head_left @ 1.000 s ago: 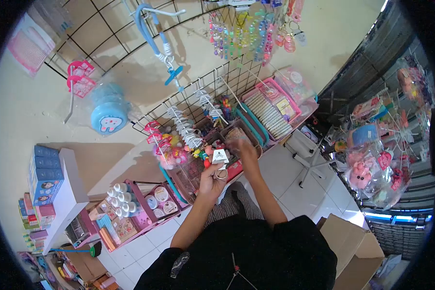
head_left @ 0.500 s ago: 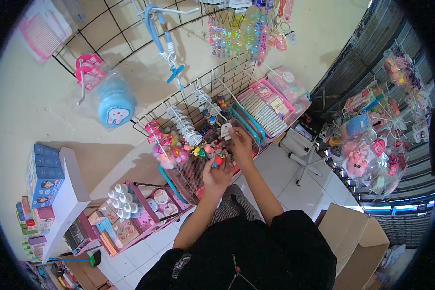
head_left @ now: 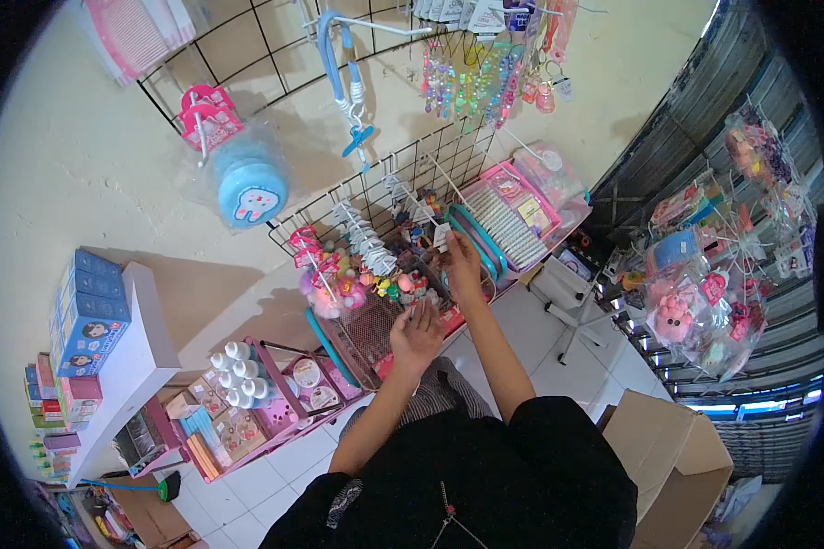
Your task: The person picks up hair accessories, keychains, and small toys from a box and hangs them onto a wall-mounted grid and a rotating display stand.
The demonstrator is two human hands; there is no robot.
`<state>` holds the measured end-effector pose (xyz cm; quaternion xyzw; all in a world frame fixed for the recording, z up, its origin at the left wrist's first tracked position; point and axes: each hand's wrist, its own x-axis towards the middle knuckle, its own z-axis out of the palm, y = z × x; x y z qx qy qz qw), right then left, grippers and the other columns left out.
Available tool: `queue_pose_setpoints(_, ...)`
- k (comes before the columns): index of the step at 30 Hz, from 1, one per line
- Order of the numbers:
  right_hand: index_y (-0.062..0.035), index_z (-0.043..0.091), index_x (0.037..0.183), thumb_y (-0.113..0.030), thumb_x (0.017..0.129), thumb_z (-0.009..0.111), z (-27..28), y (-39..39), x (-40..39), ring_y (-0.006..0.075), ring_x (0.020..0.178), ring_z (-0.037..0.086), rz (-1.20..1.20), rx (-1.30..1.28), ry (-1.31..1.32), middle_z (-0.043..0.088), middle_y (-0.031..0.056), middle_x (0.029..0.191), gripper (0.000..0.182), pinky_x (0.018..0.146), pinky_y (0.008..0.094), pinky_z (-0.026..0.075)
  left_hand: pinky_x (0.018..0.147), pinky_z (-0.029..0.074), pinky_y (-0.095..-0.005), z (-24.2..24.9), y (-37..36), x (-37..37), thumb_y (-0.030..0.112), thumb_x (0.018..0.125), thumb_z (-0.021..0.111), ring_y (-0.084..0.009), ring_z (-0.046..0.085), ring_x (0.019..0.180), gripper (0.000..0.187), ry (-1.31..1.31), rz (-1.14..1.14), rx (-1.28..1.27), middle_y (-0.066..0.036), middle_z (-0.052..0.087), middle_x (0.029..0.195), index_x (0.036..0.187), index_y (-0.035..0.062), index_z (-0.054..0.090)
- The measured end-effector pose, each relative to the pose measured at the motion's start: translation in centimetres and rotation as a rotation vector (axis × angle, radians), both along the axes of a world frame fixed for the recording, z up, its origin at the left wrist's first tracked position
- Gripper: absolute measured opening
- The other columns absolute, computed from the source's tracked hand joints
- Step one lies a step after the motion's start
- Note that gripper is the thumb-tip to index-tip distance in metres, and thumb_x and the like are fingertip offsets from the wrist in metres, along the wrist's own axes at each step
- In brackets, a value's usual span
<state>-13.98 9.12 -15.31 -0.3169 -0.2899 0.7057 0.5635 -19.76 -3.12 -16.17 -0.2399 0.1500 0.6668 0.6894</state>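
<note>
My right hand (head_left: 464, 267) pinches a small white card tag (head_left: 442, 237) at the front of the wire rack (head_left: 408, 165). What hangs from that tag is partly hidden behind the fingers. Lower down, my left hand (head_left: 416, 335) is open, palm up, fingers spread, holding nothing I can see. Just beyond its fingertips dangle small colourful figure keychains (head_left: 406, 284). White keychain cards (head_left: 363, 240) line a hook to their left, and pink-tagged fluffy charms (head_left: 330, 289) hang farther left.
Below the keychains is a mesh basket (head_left: 371, 334). A pink tray (head_left: 533, 199) with beaded rows sits to the right. White bottles (head_left: 239, 373) stand on a pink shelf unit at left. An open cardboard box (head_left: 661, 453) is on the floor at right.
The rack and hanging goods have shifted right in view as the camera turned. My left hand has come away from the red figure, fingers opening. My right hand still pinches the white tag.
</note>
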Motion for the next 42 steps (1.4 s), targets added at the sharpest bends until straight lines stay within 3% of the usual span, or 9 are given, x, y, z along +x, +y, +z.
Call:
queue_pose_setpoints(10,0.0012,0.050,0.087,-0.017,0.075,0.049,-4.3,4.4,-0.4,0.0104,0.060,0.052,0.036,0.240,-0.517,0.053,0.0047,0.071,0.022,0.055,0.0213,0.041,0.058,0.035,-0.0266,-0.3,-2.4,-1.0,0.016,0.066,0.050,-0.0155,0.047,0.070,0.015,0.010,-0.061,-0.055,-0.002,0.052,0.081,0.078,0.0067,0.051)
queue_pose_setpoints(13,0.0038,0.052,0.080,-0.021,0.067,0.055,-0.8,3.7,1.8,0.0197,0.066,0.054,-0.040,0.396,-0.855,0.055,0.0118,0.069,0.029,0.059,0.0302,0.041,0.057,0.034,-0.0259,0.1,-3.9,-0.6,0.019,0.067,0.049,-0.0151,0.045,0.066,0.016,-0.030,-0.118,-0.074,-0.002,0.051,0.076,0.077,0.0067,0.051)
queue_pose_setpoints(15,0.0031,0.054,0.079,-0.029,0.062,0.056,4.0,2.3,4.7,0.0278,0.070,0.054,0.289,0.623,-1.562,0.055,0.0179,0.077,0.036,0.062,0.0354,0.041,0.057,0.033,-0.0260,0.9,-5.1,0.2,0.023,0.069,0.048,-0.0148,0.044,0.067,0.018,-0.023,-0.211,0.069,-0.002,0.049,0.075,0.078,0.0078,0.050)
queue_pose_setpoints(18,-0.0006,0.048,0.096,-0.035,0.063,0.054,10.2,0.9,7.6,0.0296,0.069,0.053,0.902,0.677,-1.912,0.056,0.0173,0.074,0.048,0.063,0.0370,0.041,0.059,0.032,-0.0255,2.8,-6.6,2.9,0.029,0.072,0.042,-0.0141,0.041,0.066,0.025,-0.041,-0.405,0.250,-0.001,0.047,0.079,0.084,0.0077,0.047)
queue_pose_setpoints(21,-0.0010,0.053,0.089,-0.035,0.065,0.052,15.5,-2.0,11.5,0.0295,0.076,0.052,0.908,0.663,-1.956,0.054,0.0166,0.083,0.042,0.067,0.0374,0.041,0.060,0.031,-0.0258,4.5,-7.6,6.8,0.033,0.074,0.039,-0.0138,0.041,0.068,0.030,-0.027,-0.684,0.386,-0.001,0.046,0.081,0.090,0.0088,0.045)
queue_pose_setpoints(28,0.0007,0.045,0.095,-0.028,0.072,0.050,27.3,-22.3,28.3,0.0306,0.083,0.048,-0.139,0.803,-1.793,0.049,0.0184,0.093,0.037,0.068,0.0360,0.040,0.064,0.031,-0.0268,12.7,-7.5,17.3,0.026,0.070,0.046,-0.0158,0.038,0.078,0.032,0.544,-0.574,0.940,-0.007,0.041,0.089,0.091,0.0032,0.040)
queue_pose_setpoints(32,0.0000,0.044,0.097,-0.026,0.073,0.051,27.9,-34.1,37.5,0.0237,0.077,0.053,-0.552,0.145,-1.734,0.052,0.0159,0.089,0.036,0.066,0.0307,0.042,0.066,0.032,-0.0253,20.8,-7.4,25.7,0.020,0.069,0.048,-0.0162,0.041,0.075,0.028,0.847,-0.582,1.497,-0.006,0.044,0.080,0.088,0.0006,0.041)
queue_pose_setpoints(37,-0.0020,0.045,0.097,-0.025,0.071,0.053,16.9,-42.9,47.3,0.0234,0.076,0.054,-0.710,-0.253,-1.672,0.054,0.0152,0.084,0.036,0.066,0.0301,0.042,0.074,0.034,-0.0266,25.4,-13.1,40.6,0.021,0.069,0.052,-0.0195,0.046,0.079,0.027,1.256,-0.859,2.331,-0.011,0.048,0.084,0.087,0.0008,0.047)
queue_pose_setpoints(42,-0.0029,0.050,0.090,-0.025,0.062,0.058,2.0,-45.2,50.6,0.0263,0.074,0.053,-0.591,-0.573,-1.492,0.055,0.0146,0.079,0.036,0.067,0.0344,0.041,0.069,0.038,-0.0326,14.2,-16.8,56.2,0.022,0.065,0.054,-0.0246,0.049,0.082,0.030,1.578,-1.396,2.750,-0.014,0.052,0.089,0.087,0.0026,0.052)
